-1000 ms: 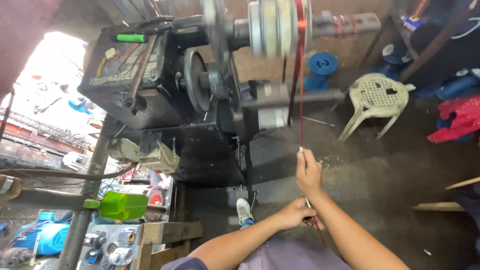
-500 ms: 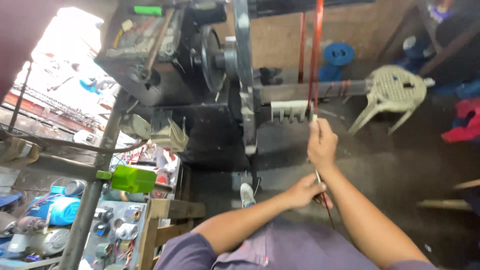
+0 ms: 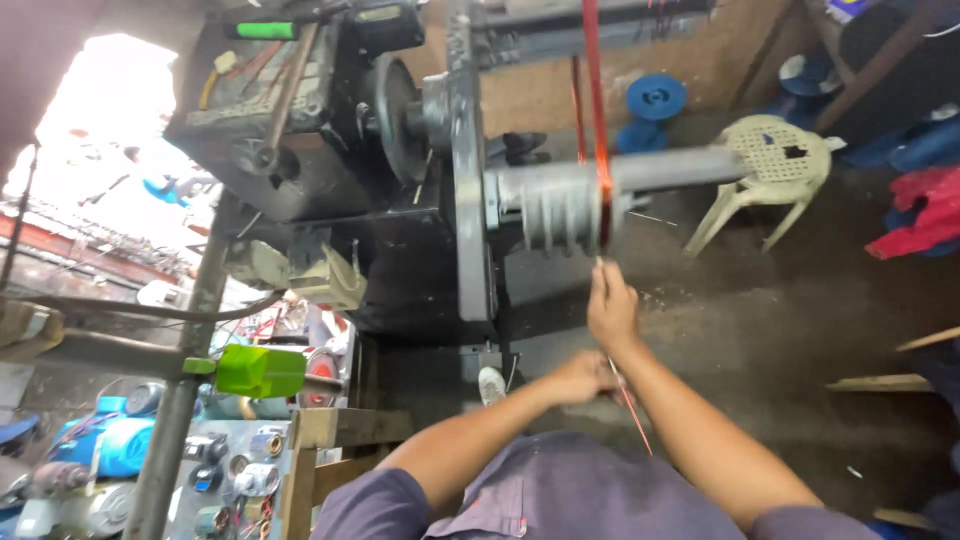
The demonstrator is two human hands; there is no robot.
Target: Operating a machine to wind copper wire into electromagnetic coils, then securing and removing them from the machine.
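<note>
Machinery fills the upper middle of the room: a big dark grey metal winding machine [image 3: 400, 180] with a tall upright plate and a stepped grey former [image 3: 560, 210] on its horizontal shaft. Off to the far side stands a pale green perforated plastic stool [image 3: 775, 160] on the dusty concrete floor [image 3: 800, 330], with a blue plastic spool [image 3: 655, 98] behind it against the wall. Near the lower left, a bright green plastic handle [image 3: 258, 371] sticks out from a steel post [image 3: 175, 430].

The person's right hand [image 3: 611, 308] is raised just below the former, fingers pinched around a thin copper-red wire [image 3: 598, 120] that runs up over the former and on above. The left hand [image 3: 577, 377] sits lower, closed on the same wire, whose tail trails down past the forearm.
</note>
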